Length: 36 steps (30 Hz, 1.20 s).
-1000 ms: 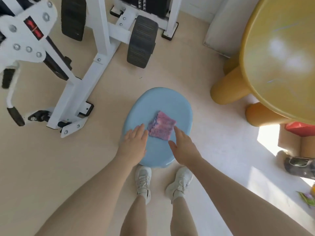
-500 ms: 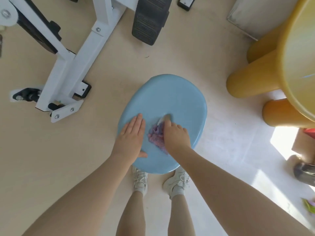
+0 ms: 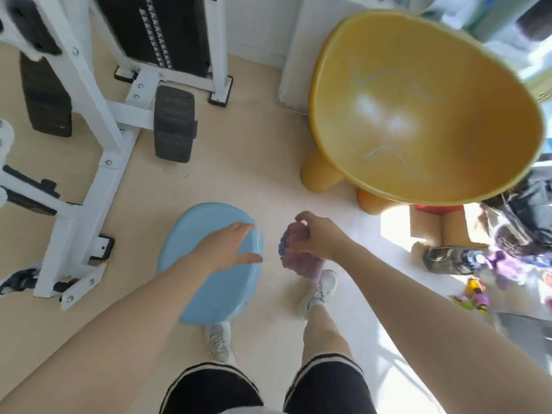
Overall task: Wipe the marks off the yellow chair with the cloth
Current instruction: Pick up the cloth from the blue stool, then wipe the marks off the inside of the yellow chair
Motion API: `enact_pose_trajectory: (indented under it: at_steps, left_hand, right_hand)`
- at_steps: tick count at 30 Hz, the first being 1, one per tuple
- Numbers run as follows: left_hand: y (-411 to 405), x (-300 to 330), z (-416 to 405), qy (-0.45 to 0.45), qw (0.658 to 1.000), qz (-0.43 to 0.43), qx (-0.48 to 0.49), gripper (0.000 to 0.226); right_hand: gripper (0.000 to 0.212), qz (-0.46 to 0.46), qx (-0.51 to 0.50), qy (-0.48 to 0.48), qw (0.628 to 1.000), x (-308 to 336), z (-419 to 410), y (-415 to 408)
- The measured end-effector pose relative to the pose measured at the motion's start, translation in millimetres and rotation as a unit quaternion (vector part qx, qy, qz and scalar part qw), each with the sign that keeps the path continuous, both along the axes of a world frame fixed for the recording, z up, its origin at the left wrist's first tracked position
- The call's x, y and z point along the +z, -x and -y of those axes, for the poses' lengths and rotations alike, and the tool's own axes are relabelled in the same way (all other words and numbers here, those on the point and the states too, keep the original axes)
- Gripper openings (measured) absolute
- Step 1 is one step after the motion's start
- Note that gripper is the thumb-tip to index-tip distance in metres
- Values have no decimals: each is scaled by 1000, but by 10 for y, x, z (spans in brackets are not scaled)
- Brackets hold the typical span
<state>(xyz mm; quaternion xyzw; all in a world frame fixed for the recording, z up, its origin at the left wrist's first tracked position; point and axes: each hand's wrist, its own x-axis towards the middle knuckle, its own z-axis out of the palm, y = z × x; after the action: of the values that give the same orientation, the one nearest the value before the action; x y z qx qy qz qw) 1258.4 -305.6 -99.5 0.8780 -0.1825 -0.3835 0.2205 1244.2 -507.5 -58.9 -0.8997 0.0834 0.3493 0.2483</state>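
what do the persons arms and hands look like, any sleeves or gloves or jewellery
Both arms are bare as far up as the head view shows, with no sleeve in sight. The left hand and right hand wear no gloves, and no watch, ring or bracelet is visible on either wrist. Motion blur softens the fingers, so small details cannot be ruled out.

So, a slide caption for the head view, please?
Right hand grips the cloth near the marked yellow chair.

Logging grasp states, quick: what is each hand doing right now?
Left hand: open, empty, over the blue stool.
Right hand: closed, holding the cloth.
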Motion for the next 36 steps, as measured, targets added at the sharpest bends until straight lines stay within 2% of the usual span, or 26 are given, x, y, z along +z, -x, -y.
enact_pose_trajectory:
  at_steps: [3, 6, 9, 11, 13, 14, 16, 20, 24, 27, 32, 36]
  left_hand:
    - [-300, 163, 703, 85, 996, -16, 14, 79]
    - [-618, 112, 1497, 143, 988, -45, 28, 74]
    - [-943, 116, 2314, 186, 976, -84, 68, 68]
    - [-1210, 220, 2808, 239, 949, -170, 112, 64]
    - [-1484, 331, 3233, 255, 928, -247, 115, 48]
    - [-1612, 380, 3423, 242, 929, -262, 99, 37]
    - [-1848, 427, 3760, 234, 931, -263, 99, 9]
    - [-2317, 421, 4127, 262, 922, -226, 174, 5]
    - [-2904, 362, 4270, 253, 923, -186, 221, 25]
    - [-3430, 296, 4312, 243, 927, -187, 215, 28]
    - [-4498, 159, 4372, 226, 938, -209, 158, 28]
    - [-5326, -40, 4225, 189, 959, -165, 132, 20]
  right_hand:
    - [53, 92, -61, -41, 993, 245, 593, -193]
    - [40, 123, -96, -68, 985, 277, 1244, -475]
    - [43, 108, -157, -119, 974, 281, 1965, -802]
    - [44, 78, -173, -178, 965, 344, 2463, -999]
    - [44, 42, -187, -236, 953, 421, 2939, -1168]
    - [43, 33, -195, -251, 947, 454, 3156, -1256]
    - [37, 47, -226, -261, 938, 468, 3537, -1453]
    - [21, 81, -291, -245, 921, 346, 3995, -1908]
    - [18, 27, -380, -363, 850, 180, 4107, -2424]
    - [15, -7, -401, -438, 804, 54, 4071, -2879]
    - [18, 10, -438, -468, 768, -225, 3899, -3774]
    - [21, 21, -520, -506, 688, -498, 3612, -4478]
